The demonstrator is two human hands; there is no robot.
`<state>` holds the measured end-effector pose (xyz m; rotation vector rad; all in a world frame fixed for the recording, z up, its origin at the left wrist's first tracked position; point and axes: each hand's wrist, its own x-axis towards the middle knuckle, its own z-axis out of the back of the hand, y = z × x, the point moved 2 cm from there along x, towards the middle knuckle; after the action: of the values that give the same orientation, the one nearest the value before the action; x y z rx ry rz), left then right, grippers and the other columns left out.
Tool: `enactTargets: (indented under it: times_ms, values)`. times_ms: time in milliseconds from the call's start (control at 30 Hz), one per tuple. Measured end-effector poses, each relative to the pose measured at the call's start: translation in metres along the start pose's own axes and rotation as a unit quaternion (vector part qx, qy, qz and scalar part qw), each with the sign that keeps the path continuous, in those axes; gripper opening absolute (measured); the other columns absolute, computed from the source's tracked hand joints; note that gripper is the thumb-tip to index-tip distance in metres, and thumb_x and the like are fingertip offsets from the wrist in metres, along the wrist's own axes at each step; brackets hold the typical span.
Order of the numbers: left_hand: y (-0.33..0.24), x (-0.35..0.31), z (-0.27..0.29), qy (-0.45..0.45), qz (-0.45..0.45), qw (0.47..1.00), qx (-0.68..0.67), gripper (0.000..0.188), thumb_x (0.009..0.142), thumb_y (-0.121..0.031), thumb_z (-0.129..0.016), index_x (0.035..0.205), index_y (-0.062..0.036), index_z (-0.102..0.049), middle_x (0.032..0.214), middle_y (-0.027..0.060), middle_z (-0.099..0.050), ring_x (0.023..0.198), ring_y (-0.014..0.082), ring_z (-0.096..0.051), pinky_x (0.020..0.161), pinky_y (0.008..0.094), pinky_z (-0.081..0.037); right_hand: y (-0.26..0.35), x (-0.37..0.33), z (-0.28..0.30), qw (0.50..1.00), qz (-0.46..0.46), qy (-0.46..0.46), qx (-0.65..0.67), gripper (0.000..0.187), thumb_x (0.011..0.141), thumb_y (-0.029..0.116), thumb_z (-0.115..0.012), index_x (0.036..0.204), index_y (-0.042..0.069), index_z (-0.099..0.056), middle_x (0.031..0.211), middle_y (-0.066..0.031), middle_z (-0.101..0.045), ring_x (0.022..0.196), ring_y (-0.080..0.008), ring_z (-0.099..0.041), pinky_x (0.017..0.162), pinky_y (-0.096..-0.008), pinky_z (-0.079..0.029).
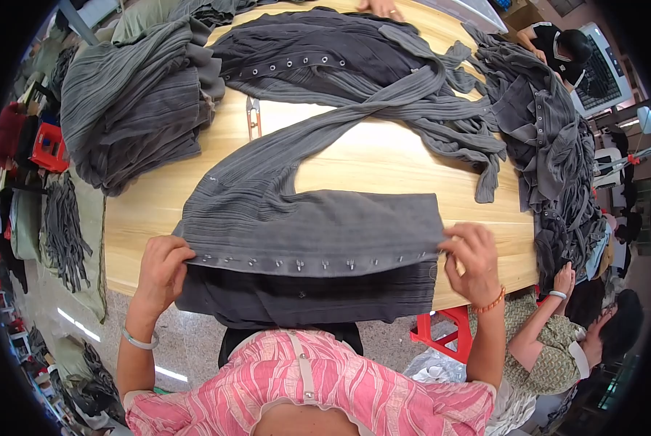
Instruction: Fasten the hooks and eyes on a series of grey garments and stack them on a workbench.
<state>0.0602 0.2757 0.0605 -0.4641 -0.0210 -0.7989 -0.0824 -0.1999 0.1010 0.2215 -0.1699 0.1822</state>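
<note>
A dark grey, long-sleeved ribbed garment (362, 221) lies across the table's near edge, its front strip drawn out straight from left to right. Small shiny metal fasteners run in a row along that strip. My left hand (160, 270) pinches the strip's left end between thumb and fingers. At the opposite end, my right hand (474, 263) is closed on the same edge, with its fingertips at the corner. The garment's darker lower layer hangs over the table edge below the strip. One sleeve stretches away toward the far right.
Thread snips (253, 120) lie on the wooden table (340, 152) beyond the garment. A folded grey stack (140, 102) sits at far left; more garments (318, 43) lie at the back. Others (551, 131) line the right edge, where a co-worker's hands (565, 280) touch them. A red stool (445, 334) stands below.
</note>
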Motion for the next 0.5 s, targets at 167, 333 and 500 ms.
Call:
enactTargets:
  times_ms: [167, 333, 500]
  values:
    - [-0.020, 0.021, -0.004, 0.122, -0.001, 0.992, -0.030, 0.033, 0.073, -0.014, -0.079, 0.101, -0.0050, -0.064, 0.109, 0.0124, -0.060, 0.103, 0.0333, -0.058, 0.091, 0.0423, -0.045, 0.011, -0.030, -0.025, 0.983, -0.105, 0.144, 0.043, 0.029, 0.080, 0.025, -0.077, 0.103, 0.009, -0.070, 0.114, -0.0100, -0.066, 0.106, -0.0296, -0.059, 0.092, -0.0421, -0.044]
    - [-0.046, 0.089, -0.044, 0.070, -0.103, 0.988, -0.092, 0.039, 0.082, -0.011, -0.073, 0.119, -0.0064, -0.063, 0.130, 0.0139, -0.059, 0.125, 0.0345, -0.053, 0.105, 0.0447, -0.042, 0.015, 0.005, -0.073, 0.978, -0.133, -0.095, 0.126, 0.028, 0.086, 0.013, -0.071, 0.113, 0.007, -0.068, 0.119, -0.0141, -0.065, 0.109, -0.0321, -0.061, 0.094, -0.0410, -0.049]
    - [-0.026, 0.142, -0.120, 0.109, -0.126, 0.984, 0.065, 0.060, 0.092, -0.034, -0.064, 0.144, -0.0101, -0.045, 0.156, 0.0157, -0.034, 0.147, 0.0355, -0.026, 0.119, 0.0570, -0.015, -0.015, 0.028, -0.134, 0.990, -0.121, -0.056, 0.055, 0.041, 0.093, 0.019, -0.061, 0.134, 0.014, -0.059, 0.149, -0.0129, -0.046, 0.142, -0.0345, -0.036, 0.117, -0.0529, -0.022]
